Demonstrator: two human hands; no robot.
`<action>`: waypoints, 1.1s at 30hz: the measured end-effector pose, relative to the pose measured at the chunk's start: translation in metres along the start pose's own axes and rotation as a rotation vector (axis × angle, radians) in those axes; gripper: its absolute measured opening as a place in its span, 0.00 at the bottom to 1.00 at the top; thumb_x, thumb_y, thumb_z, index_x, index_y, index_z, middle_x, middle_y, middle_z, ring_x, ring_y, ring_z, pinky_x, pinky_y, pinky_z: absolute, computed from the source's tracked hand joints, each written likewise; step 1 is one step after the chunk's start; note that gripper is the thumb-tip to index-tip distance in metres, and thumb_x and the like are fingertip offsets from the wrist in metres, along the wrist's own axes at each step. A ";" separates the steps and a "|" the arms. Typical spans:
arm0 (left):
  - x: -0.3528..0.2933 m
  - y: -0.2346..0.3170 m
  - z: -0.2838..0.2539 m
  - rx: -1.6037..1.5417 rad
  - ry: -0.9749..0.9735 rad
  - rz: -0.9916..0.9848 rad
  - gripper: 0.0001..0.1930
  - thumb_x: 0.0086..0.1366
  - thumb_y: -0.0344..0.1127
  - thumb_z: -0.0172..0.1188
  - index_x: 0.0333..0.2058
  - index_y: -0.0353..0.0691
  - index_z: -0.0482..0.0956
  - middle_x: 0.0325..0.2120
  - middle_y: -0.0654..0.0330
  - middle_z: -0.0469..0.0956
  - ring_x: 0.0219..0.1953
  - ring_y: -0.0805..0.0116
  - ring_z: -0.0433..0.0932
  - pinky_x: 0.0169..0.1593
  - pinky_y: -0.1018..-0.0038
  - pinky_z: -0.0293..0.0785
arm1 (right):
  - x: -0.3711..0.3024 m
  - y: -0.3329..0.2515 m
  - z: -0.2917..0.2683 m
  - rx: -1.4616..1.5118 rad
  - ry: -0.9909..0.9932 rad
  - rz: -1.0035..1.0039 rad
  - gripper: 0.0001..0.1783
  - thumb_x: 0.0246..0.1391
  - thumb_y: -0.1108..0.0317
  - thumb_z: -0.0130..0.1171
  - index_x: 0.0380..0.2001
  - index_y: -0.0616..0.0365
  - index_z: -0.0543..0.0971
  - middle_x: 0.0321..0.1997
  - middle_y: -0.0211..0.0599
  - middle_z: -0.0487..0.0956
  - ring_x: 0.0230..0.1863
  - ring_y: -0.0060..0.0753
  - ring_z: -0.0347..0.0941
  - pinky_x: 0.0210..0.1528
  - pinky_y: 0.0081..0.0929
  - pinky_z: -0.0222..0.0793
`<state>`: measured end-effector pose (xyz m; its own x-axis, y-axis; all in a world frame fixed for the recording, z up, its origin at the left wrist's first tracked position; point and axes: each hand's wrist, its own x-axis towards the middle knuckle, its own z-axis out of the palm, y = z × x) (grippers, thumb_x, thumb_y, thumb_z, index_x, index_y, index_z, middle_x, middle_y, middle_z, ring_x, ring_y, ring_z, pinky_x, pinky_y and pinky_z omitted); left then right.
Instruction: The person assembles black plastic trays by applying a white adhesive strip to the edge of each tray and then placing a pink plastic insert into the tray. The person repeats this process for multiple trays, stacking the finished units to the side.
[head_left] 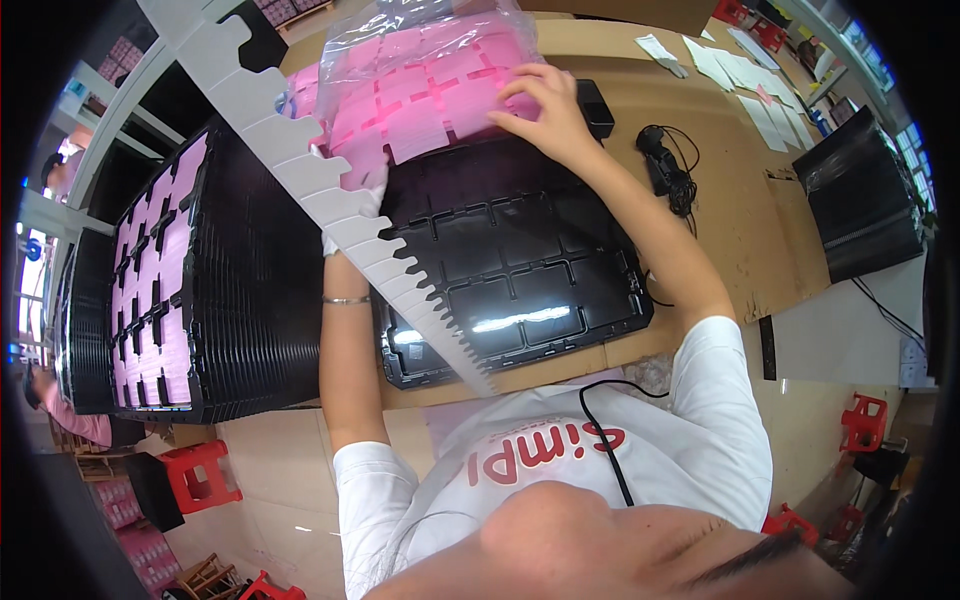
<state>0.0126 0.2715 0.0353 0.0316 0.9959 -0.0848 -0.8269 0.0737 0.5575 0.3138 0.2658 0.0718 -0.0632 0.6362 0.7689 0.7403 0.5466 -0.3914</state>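
A black plastic tray (pixel 585 240) with shallow moulded compartments lies in front of me on the cardboard-covered table. Over its far end rests a bundle of pink slotted sheets (pixel 440 95), partly inside a clear plastic bag (pixel 400 35). My right hand (pixel 560 115) is at the bundle's right edge, its curved fingers and thumb apart with nothing visible between them. At the near left corner of the sheets is my left hand (pixel 372 190), with white covering on it. A pale toothed strip (pixel 300 180) crosses the view and hides part of that hand, so its grip is unclear.
A tall stack of black trays (pixel 250 270) with pink sheets on its face stands at the left. Right of the tray lies a coiled black cable with a device (pixel 665 170). Papers (pixel 740 75) lie far right, near another black tray stack (pixel 865 195). Red stools (pixel 200 473) stand on the floor.
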 end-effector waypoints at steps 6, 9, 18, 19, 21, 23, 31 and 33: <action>0.022 0.007 -0.054 0.551 0.107 0.068 0.19 0.60 0.47 0.65 0.41 0.38 0.78 0.31 0.60 0.79 0.30 0.73 0.78 0.28 0.83 0.72 | -0.029 0.031 -0.012 0.947 -0.027 0.934 0.28 0.45 0.65 0.71 0.46 0.65 0.71 0.46 0.42 0.76 0.43 0.31 0.76 0.42 0.25 0.75; -0.015 0.014 -0.017 0.630 0.131 0.029 0.10 0.60 0.42 0.65 0.33 0.43 0.79 0.21 0.66 0.77 0.16 0.78 0.71 0.17 0.86 0.62 | -0.038 0.038 -0.020 0.889 -0.074 0.944 0.25 0.47 0.68 0.69 0.46 0.65 0.70 0.37 0.37 0.78 0.39 0.27 0.75 0.40 0.23 0.73; -0.164 0.015 -0.010 1.226 0.209 -0.024 0.12 0.63 0.42 0.62 0.27 0.39 0.78 0.16 0.70 0.71 0.15 0.83 0.63 0.19 0.82 0.58 | -0.145 -0.050 -0.125 0.673 -0.113 0.857 0.16 0.51 0.75 0.63 0.42 0.63 0.72 0.29 0.28 0.76 0.31 0.14 0.69 0.36 0.13 0.64; -0.180 0.016 -0.002 1.315 0.213 -0.071 0.15 0.65 0.42 0.59 0.25 0.37 0.78 0.16 0.67 0.74 0.15 0.83 0.64 0.19 0.83 0.58 | -0.157 -0.056 -0.134 0.654 -0.118 0.884 0.15 0.51 0.75 0.63 0.42 0.62 0.72 0.28 0.27 0.75 0.31 0.14 0.69 0.36 0.13 0.64; -0.199 0.013 -0.015 1.399 0.219 -0.098 0.18 0.63 0.46 0.61 0.24 0.36 0.77 0.16 0.66 0.74 0.16 0.83 0.65 0.20 0.82 0.59 | -0.182 -0.062 -0.145 0.573 -0.153 0.847 0.13 0.51 0.75 0.63 0.40 0.62 0.73 0.28 0.25 0.74 0.31 0.13 0.68 0.36 0.12 0.64; -0.219 0.009 0.001 1.498 0.257 -0.147 0.20 0.63 0.47 0.61 0.23 0.35 0.76 0.16 0.66 0.75 0.18 0.82 0.68 0.23 0.81 0.62 | -0.199 -0.070 -0.150 0.493 -0.162 0.806 0.11 0.51 0.75 0.63 0.38 0.61 0.75 0.28 0.24 0.74 0.30 0.13 0.67 0.36 0.12 0.63; -0.234 0.007 0.009 1.857 0.290 -0.074 0.26 0.59 0.55 0.63 0.21 0.34 0.76 0.13 0.61 0.74 0.18 0.72 0.70 0.29 0.73 0.69 | -0.212 -0.074 -0.149 0.324 -0.222 0.811 0.12 0.49 0.73 0.65 0.37 0.60 0.76 0.23 0.21 0.71 0.23 0.14 0.62 0.27 0.17 0.60; -0.237 0.009 0.022 2.014 0.281 -0.175 0.25 0.57 0.56 0.64 0.26 0.34 0.78 0.19 0.57 0.77 0.23 0.65 0.75 0.32 0.69 0.71 | -0.203 -0.079 -0.155 0.204 -0.313 0.795 0.13 0.49 0.70 0.65 0.37 0.59 0.76 0.21 0.24 0.71 0.22 0.18 0.64 0.26 0.21 0.61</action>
<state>0.0106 0.0376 0.0786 -0.2078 0.9539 -0.2167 0.8447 0.2867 0.4520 0.3718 0.0087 0.0252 0.2174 0.9737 0.0676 0.5106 -0.0544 -0.8581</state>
